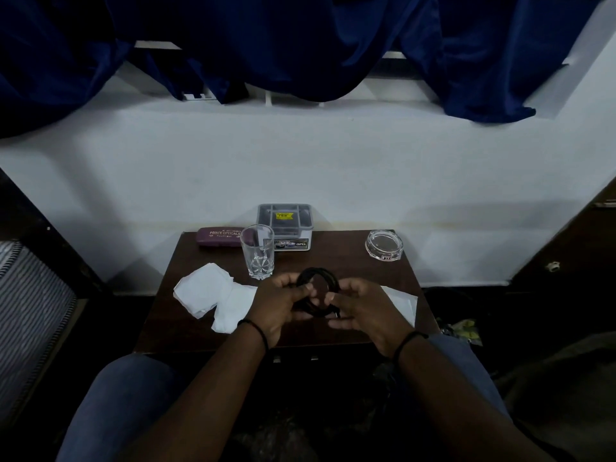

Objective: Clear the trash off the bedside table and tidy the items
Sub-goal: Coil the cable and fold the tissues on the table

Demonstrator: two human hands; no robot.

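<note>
Black, bendy cable (316,278) sat coiled between my left hand (283,305) and right hand (360,308), both curled round it, light and floppy.

left hand (281,303) and right hand (358,310) grip what looks like a coiled black cable (316,283) above the table (350,265).

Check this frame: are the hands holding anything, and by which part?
Yes. Both hands hold a coiled black cable above the table: the left hand grips the coil's left side, the right hand its right side.
</note>
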